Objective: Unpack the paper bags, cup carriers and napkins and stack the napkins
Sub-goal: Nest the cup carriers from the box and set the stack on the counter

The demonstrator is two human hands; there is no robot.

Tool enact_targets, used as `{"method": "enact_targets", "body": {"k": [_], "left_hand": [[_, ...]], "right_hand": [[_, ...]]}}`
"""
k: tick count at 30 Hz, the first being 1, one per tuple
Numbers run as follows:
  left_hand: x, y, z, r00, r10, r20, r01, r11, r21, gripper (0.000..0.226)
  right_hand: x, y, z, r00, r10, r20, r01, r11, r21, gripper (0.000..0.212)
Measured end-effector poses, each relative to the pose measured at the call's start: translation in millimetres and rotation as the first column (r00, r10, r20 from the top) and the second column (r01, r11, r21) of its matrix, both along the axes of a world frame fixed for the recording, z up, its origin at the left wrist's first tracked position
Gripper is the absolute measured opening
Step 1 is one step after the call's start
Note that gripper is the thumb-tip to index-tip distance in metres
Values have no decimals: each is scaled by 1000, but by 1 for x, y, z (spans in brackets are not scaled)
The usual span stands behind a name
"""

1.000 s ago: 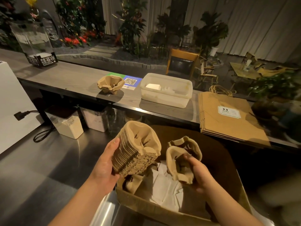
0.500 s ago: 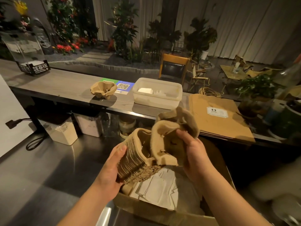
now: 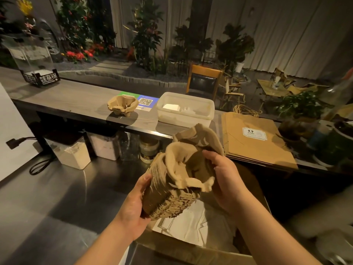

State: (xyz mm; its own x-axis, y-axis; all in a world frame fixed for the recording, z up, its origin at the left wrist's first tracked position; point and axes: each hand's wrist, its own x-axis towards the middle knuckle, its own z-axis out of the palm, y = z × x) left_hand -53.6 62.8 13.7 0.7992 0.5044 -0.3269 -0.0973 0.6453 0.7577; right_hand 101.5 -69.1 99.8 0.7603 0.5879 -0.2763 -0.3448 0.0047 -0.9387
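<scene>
Low center of the frame, my left hand (image 3: 131,211) has its grip around a thick nested stack of cup carriers (image 3: 164,199), and my right hand (image 3: 227,180) is pressing a couple more carriers (image 3: 191,159) onto the top of it. Right below that is the open cardboard box (image 3: 191,251) with white napkins (image 3: 193,224) lying loose inside. Further up on the grey worktop (image 3: 76,100): one lone carrier (image 3: 122,105) left of center, a white plastic tub (image 3: 185,109), and flat paper bags (image 3: 256,140) off to the right.
</scene>
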Motion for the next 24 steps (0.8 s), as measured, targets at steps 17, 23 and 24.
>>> {"method": "enact_targets", "body": {"k": [17,23,24], "left_hand": [[0,-2,2,1000,22,-5,-22,989,-147,68],[-1,-4,0,985,-64,160,92,981,-172,99],[0,-5,0,985,-62,163,91,981,-171,98]], "right_hand": [[-10,1,7,871,-106,479,59,992,114,9],[-5,1,11,739,-112,664,18,989,147,21],[-4,1,10,640,-112,760,32,992,119,30]]}}
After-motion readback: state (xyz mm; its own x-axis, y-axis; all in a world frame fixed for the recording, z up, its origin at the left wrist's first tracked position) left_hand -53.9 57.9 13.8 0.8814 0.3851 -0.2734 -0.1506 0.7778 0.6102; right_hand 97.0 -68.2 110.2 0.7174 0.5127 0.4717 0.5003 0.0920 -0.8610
